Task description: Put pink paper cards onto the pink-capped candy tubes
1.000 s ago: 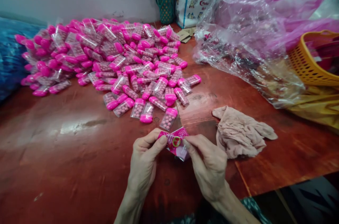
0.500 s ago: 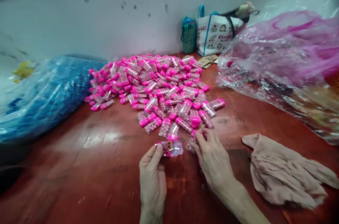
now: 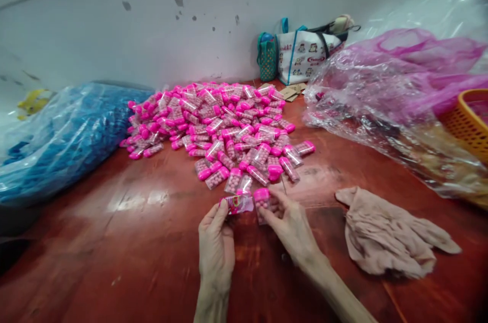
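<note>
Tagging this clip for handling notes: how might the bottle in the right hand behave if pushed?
The bottle is probably stiff, as it looks straight-sided. It may slip, given its glossy-looking cap. Rolling seems unlikely, since similar ones in the pile look flattened.

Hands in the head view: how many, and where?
2. The left hand is at lower center, pinching a printed pink wrapper; the right hand is beside it, holding a pink-capped clear container. No others show.
</note>
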A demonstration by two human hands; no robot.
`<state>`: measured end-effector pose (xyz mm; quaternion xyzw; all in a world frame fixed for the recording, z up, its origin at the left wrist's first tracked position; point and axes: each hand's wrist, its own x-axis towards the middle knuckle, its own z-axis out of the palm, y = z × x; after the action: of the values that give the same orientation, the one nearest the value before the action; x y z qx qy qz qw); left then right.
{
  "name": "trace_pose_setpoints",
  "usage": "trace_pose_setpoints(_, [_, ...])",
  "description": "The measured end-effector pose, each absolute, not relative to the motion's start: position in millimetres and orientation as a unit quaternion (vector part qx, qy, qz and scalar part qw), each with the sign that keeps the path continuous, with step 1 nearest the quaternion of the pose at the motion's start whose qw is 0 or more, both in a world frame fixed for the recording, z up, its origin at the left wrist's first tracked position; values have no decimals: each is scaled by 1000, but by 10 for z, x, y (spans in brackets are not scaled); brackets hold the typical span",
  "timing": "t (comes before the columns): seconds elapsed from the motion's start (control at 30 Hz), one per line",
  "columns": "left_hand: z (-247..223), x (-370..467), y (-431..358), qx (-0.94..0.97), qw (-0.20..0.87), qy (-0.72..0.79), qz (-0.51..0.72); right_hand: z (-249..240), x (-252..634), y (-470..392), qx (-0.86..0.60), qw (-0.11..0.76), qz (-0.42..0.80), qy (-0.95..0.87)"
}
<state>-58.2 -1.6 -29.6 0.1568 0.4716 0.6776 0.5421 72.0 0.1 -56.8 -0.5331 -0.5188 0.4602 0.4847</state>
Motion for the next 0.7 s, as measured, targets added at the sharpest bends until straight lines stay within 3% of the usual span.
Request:
trace_pose_setpoints(0.17, [-317, -565, -11, 154, 534, 489, 672, -270, 885, -170, -474, 519, 557, -443])
trace_pose_setpoints(0.43, [-288, -500, -42, 201, 498, 509, 673, -196, 889, -309, -496, 463, 485, -552])
trace_pose_setpoints(0.7, [-280, -499, -59, 257, 488, 533, 642, -254, 981, -341, -419, 452, 627, -476])
